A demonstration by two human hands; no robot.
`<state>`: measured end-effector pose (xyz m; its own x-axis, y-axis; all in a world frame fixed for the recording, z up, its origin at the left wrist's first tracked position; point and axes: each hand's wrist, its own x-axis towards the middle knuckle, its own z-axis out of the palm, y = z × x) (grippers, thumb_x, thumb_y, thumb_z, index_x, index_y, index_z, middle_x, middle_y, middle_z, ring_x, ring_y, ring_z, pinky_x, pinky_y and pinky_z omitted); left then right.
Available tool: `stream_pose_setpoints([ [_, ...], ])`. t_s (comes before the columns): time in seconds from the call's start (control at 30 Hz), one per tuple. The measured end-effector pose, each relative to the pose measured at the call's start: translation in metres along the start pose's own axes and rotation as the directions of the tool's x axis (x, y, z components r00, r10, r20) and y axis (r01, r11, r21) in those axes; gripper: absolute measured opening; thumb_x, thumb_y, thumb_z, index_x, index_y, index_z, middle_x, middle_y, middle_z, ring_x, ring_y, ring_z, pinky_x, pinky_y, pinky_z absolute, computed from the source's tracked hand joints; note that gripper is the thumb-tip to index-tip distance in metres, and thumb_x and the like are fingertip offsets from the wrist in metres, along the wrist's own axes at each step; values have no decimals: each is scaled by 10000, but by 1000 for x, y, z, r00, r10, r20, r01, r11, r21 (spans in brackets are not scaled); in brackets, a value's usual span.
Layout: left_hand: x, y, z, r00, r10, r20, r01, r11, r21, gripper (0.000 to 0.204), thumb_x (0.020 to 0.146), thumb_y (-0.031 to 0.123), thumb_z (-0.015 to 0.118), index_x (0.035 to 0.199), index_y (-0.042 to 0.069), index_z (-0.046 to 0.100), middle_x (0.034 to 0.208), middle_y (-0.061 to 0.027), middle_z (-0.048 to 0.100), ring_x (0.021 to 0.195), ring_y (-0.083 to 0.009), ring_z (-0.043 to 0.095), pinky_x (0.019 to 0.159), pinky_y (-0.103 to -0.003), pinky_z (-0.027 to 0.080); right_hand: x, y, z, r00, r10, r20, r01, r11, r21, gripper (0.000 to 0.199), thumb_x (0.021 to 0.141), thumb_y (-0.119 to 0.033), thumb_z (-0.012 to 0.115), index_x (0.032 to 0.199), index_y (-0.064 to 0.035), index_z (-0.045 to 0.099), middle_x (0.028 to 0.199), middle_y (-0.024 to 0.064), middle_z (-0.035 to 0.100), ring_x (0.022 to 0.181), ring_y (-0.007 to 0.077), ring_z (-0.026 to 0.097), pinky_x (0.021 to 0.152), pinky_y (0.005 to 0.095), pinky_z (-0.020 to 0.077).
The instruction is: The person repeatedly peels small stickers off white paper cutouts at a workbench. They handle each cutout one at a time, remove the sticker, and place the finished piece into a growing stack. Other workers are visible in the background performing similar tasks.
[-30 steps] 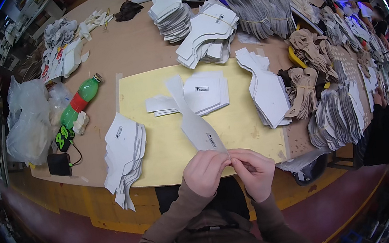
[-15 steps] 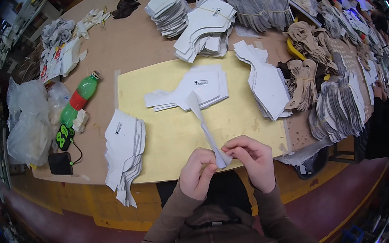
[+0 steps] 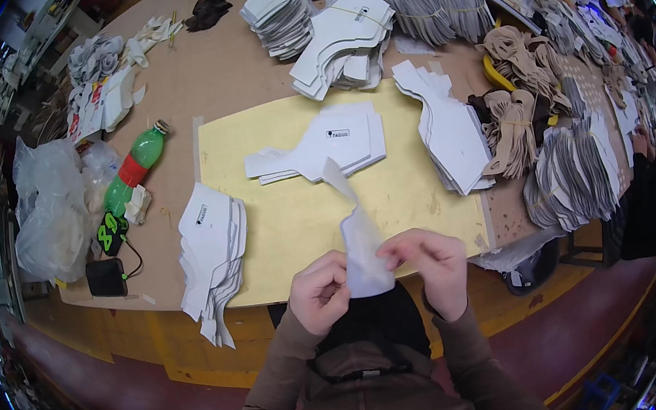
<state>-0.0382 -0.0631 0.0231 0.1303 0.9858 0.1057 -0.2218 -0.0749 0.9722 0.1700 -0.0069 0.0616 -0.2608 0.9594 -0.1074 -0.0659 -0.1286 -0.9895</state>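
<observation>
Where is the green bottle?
The green bottle lies on the table's left side in the head view, beside clear plastic bags, left of the yellow mat.

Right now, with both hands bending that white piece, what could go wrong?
Both hands, left hand and right hand, pinch the white cut piece over the table's near edge, so if it slips it would probably fall past the yellow mat into the lap. The white stack beside the left hand already hangs over the table edge; an elbow bump might spill it. The green bottle lies on its side and could roll if knocked.
</observation>
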Motion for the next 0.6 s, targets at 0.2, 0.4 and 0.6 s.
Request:
stream_pose_setpoints([
  [0.2, -4, -8, -12, 989, 74, -127, -93, 984, -151, 129, 899, 44, 598, 809, -37, 554, 1031, -135, 583, 883, -153, 532, 807, -268, 440, 4, -22, -17, 957, -204, -207, 207, 978, -4, 269, 1041, -134, 502, 914, 62, 636, 814, 120, 683, 719, 153, 636, 689, 283, 510],
  [0.4, -1, 1, 8, 992, 67, -106, -72, 996, -45, 124, 915, 39, 609, 828, -38, 567, 1059, -143, 584, 886, -144, 538, 783, -252, 452, -4, -14, 19, 948, -301, 105, 319, 881, -349, 177, 817, -29, 811, 943, 34, 703, 826, 101, 696, 745, 175, 678, 697, 279, 536],
  [0.6, 5, 11, 8, 995, 72, -62, -73, 997, -10, 135, 928, 51, 621, 838, -38, 574, 1052, -137, 588, 888, -146, 550, 767, -249, 463, -4, -12, 4, 993, -81, 85, 98, 969, -226, 104, 825, -20, 810, 889, 23, 740, 827, 79, 703, 734, 140, 664, 666, 265, 523],
])
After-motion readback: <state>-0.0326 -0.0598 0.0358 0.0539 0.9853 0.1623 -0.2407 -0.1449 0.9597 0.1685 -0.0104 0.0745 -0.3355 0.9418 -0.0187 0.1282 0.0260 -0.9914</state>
